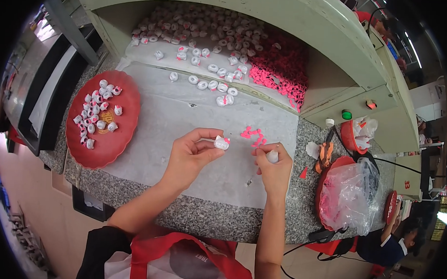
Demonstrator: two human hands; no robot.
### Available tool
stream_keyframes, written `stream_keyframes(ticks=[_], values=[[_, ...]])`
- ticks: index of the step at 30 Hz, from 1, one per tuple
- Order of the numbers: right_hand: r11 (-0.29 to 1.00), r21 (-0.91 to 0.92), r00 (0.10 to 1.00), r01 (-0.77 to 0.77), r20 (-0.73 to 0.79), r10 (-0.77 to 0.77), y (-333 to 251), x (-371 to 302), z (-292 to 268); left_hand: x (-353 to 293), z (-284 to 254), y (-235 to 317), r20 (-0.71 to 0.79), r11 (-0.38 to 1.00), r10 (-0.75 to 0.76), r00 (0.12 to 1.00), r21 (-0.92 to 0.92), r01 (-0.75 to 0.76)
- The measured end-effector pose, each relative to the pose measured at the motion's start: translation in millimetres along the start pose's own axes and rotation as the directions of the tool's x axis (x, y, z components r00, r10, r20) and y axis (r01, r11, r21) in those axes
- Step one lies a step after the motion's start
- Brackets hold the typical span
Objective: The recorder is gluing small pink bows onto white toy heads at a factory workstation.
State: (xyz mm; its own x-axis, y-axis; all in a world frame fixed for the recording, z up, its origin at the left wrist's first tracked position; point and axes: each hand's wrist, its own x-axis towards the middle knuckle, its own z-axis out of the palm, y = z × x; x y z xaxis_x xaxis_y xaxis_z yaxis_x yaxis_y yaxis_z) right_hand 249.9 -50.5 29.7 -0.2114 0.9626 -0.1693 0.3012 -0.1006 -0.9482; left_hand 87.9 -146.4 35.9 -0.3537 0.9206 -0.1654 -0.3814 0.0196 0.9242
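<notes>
Between the thumb and fingertips of my left hand [190,153] is a small white cat-head piece [221,144] with a pink bow on it. My right hand [275,174] is closed around a small whitish bottle [272,156], most of it hidden by the fingers. A cluster of loose pink bows [253,135] lies just beyond that hand, and some pink shows at its fingertips. Both hands hover over a white paper sheet [149,121]. Several more white pieces [202,84] are lined up at the sheet's far side.
On the left stands a red scalloped tray [128,143] with several white and pink pieces. A pale green shelf [330,102] at the back holds heaps of white pieces and pink bows. To the right lie orange-handled scissors [325,155], a red basket [351,137] and a plastic bag [358,195].
</notes>
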Motion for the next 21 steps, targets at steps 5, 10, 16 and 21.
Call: stream_keyframes(ticks=[5,10,16,21], values=[[0.957,0.272,0.981,-0.099,0.190,0.048,-7,-4,-8,-1,4,-3,0.022,1.000,-0.006,1.000,-0.005,0.006],[0.966,0.247,0.976,-0.080,0.216,0.025,-33,-33,-2,-7,8,-7,0.046,0.996,0.064,0.997,0.056,-0.067],[0.878,0.133,0.847,0.460,0.231,-0.478,-27,-39,12,-12,12,-8,0.092,0.965,0.206,0.974,0.145,-0.218],[0.971,0.186,0.974,0.147,0.146,-0.175,-33,-42,8,-14,14,-7,0.156,0.961,0.226,0.962,0.128,-0.246]])
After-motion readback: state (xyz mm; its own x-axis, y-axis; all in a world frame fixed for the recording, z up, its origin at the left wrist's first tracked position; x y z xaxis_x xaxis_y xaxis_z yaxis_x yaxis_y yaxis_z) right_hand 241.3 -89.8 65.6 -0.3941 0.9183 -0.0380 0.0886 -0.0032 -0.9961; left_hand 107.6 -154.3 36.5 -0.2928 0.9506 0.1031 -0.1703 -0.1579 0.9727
